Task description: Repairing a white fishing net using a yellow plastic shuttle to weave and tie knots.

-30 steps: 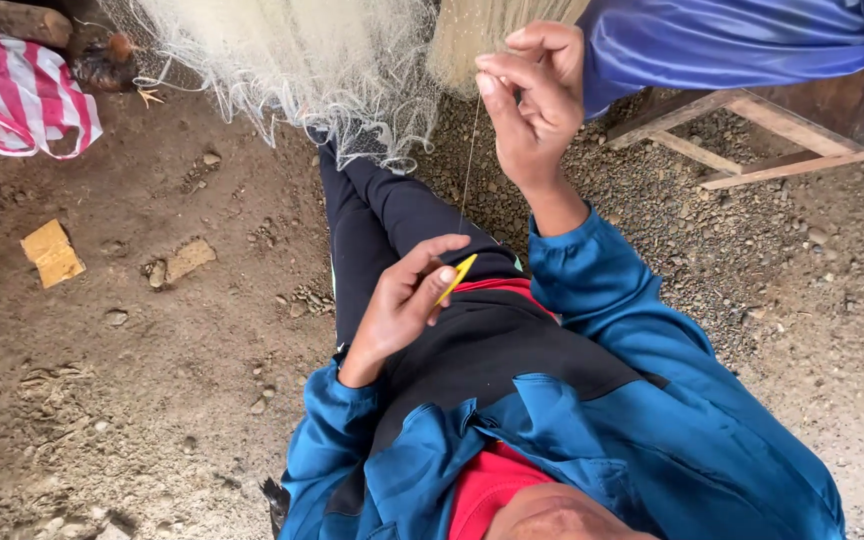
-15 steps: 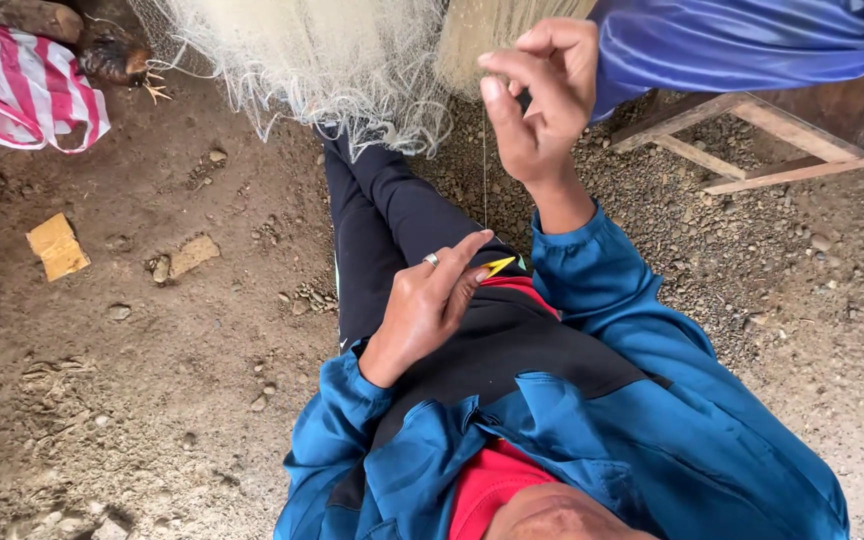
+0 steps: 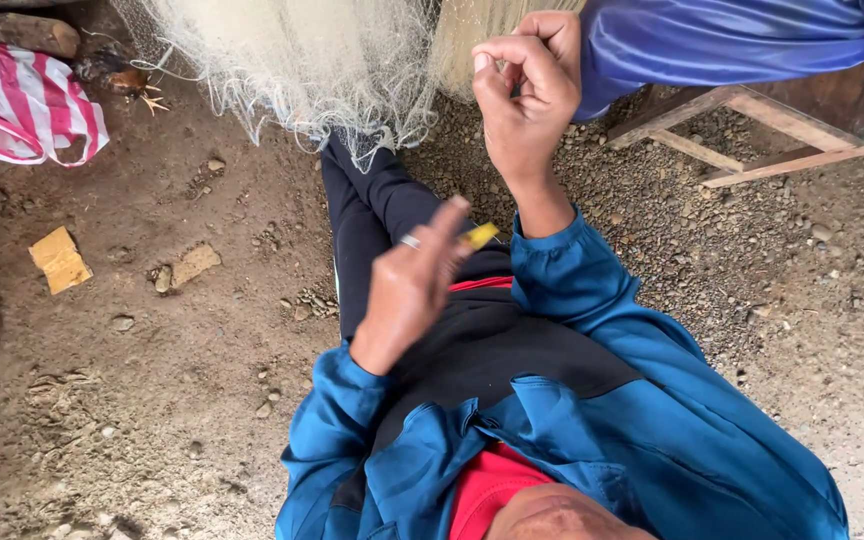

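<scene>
I sit on dirt ground with my legs in dark trousers [image 3: 367,215] stretched toward a pale fishing net [image 3: 302,60] that hangs over my feet. My left hand [image 3: 407,290], a ring on one finger, holds a small yellow netting needle [image 3: 479,236] above my lap. My right hand [image 3: 527,85] is raised by the net's lower edge. Its thumb and fingers are pinched together on a thin thread that is hard to see. Both arms are in blue jacket sleeves [image 3: 572,290].
A pink-and-white striped bag [image 3: 17,105] lies at the far left with a log [image 3: 22,32] and a small chicken [image 3: 117,78] beside it. Yellow scraps [image 3: 60,260] lie on the dirt. A wooden frame [image 3: 752,125] under blue cloth [image 3: 732,40] stands at right.
My left hand has lifted from my lap and turned, carrying the yellow needle up toward my right wrist. My right hand stays pinched by the net.
</scene>
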